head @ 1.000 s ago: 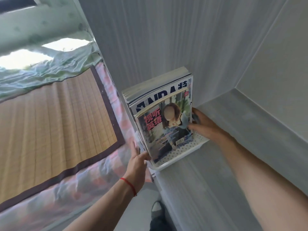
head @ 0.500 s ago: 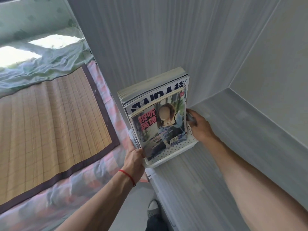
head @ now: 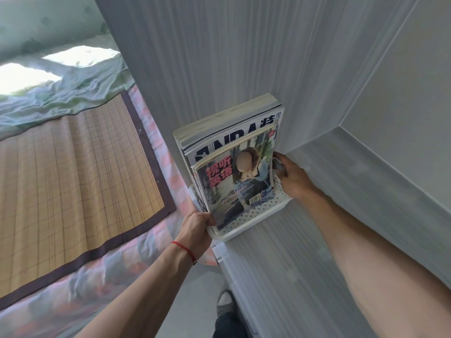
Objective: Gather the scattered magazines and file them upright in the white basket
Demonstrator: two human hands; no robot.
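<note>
We find the magazines standing upright as one stack inside the basket, which rests on the grey desk at its far left corner, against the wall. The stack leans slightly back toward the wall. The front magazine, with red characters on its cover, is shorter than the larger ones behind it, and its lower edge sits inside the basket.

Our left hand grips the basket's near left corner, with the thumb lying over the lower left edge of the front magazine. Our right hand grasps the right side of the basket, fingers curled at the right edge of the stack; how far the fingertips reach behind the stack is hidden.

We judge the filing step essentially complete: several magazines are in the basket and upright. No loose magazine shows on the bed, the bamboo mat or the visible desk surface, though areas outside the view cannot be checked.

What remains, in our judgement:
- square the stack so it stands straight
- seat the basket steadily at the desk corner
- let go with both hands
</note>
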